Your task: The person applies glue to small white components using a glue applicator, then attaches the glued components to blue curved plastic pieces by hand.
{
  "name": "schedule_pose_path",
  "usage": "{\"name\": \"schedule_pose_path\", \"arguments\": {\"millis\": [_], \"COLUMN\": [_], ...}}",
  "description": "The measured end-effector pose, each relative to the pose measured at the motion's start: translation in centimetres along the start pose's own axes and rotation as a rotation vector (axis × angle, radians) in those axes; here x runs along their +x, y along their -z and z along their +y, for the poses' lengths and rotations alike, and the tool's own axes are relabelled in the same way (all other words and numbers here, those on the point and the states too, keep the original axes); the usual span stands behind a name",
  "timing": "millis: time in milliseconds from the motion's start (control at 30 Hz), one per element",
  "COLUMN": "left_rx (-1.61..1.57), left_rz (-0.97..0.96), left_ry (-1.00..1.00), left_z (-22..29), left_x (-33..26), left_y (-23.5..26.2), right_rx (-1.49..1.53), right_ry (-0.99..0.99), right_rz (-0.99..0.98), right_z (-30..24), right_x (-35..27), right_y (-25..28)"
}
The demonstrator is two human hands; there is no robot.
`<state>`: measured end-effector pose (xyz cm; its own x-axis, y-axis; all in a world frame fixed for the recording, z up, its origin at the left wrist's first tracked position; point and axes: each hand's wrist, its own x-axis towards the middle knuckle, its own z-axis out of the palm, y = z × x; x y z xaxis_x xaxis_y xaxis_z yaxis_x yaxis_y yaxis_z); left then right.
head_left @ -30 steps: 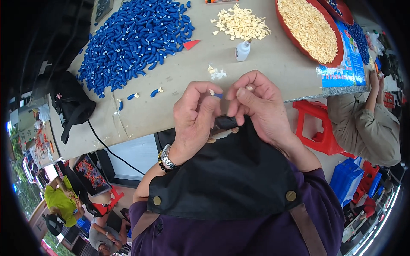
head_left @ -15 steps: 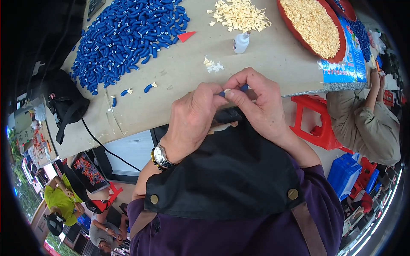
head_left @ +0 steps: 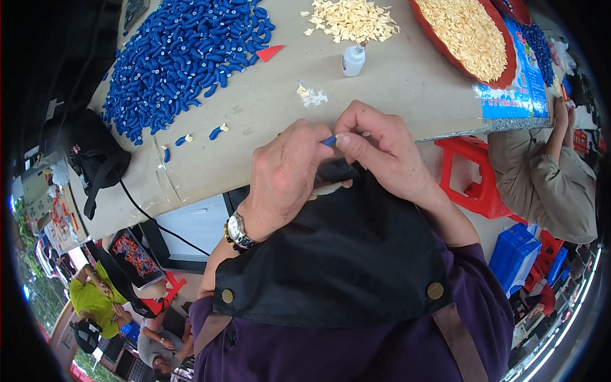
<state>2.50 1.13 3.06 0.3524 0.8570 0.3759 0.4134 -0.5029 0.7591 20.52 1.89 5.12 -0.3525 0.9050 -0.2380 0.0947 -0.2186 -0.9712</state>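
Left hand and right hand pinching 1 small blue piece, at table edge, bare tabletop beyond

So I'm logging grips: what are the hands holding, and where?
A small blue piece, pinched at its ends between left hand and right hand fingertips.
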Motion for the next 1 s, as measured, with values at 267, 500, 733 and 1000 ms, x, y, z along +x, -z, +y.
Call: {"name": "schedule_pose_path", "arguments": {"millis": [267, 500, 733, 1000], "left_rx": [-0.395, -0.860, -0.857, -0.129], "left_rz": [-0.055, 0.004, -0.063, -0.085], "left_ry": [0.389, 0.607, 0.642, 0.175], "left_z": [-0.4, -0.1, 0.2, 0.6], "left_x": [-1.2, -1.1, -0.3, 0.5], "left_y": [1.0, 0.0, 0.3, 0.5], "right_rx": [0.261, 0.374, -0.146, -0.109], "right_ry": [0.116, 0.008, 0.251, 0.306], "right_rz": [0.107, 0.083, 0.186, 0.162], "right_z": [1.7, 2.1, 0.4, 1.2], "right_x": [-0.8, -0.4, -0.1, -0.3], "right_y": [1.1, 0.7, -0.5, -0.5]}}
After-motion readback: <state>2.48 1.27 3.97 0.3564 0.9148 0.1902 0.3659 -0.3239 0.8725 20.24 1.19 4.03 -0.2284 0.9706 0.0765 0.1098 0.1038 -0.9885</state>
